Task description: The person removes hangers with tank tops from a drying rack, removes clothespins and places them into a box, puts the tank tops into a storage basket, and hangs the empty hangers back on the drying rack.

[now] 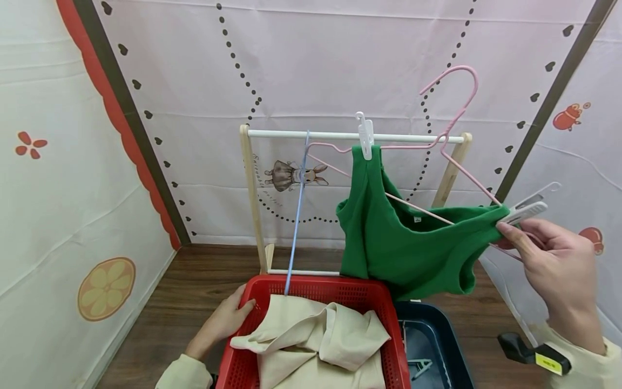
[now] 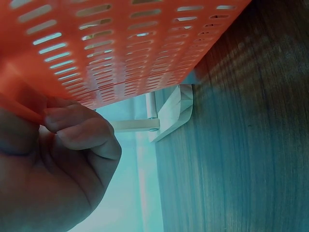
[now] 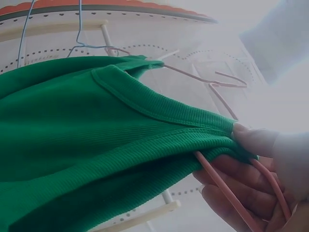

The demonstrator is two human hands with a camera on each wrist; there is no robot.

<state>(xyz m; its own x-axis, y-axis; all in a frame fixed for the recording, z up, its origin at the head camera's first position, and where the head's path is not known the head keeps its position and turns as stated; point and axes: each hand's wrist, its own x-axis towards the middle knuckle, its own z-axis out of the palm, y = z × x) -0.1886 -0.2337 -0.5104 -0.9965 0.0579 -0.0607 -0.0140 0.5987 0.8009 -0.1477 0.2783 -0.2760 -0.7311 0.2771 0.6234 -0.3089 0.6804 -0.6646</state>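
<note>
Top [image 1: 405, 254], green, on pink hanger [image 1: 464, 111], far right of red basket [image 1: 396, 343].
R hand [image 1: 559, 262] pinches R strap [image 1: 488, 217] w/ hanger, prob. vs. slipping; white clip [image 1: 366, 139] pins L strap [image 1: 366, 170]; L hand [image 1: 227, 316] grips basket, prob. steadying.

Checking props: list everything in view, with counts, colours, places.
Basket: one, red, front
Cloth: one heap, beige, in basket
Tray: one, navy, beside basket
Rack: one, pale, behind basket
Garment: one, green, centre-right
Hangers: two, pink in garment, blue on rack
Clips: two, white, on garment; more in tray
Backdrop: one, pale, behind
Floor: one, brown, beneath
Wrist device: one clear, black, right
Sleeves: two, cream, wrists
Left hand: one, gripping basket
Right hand: one, pinching garment
</note>
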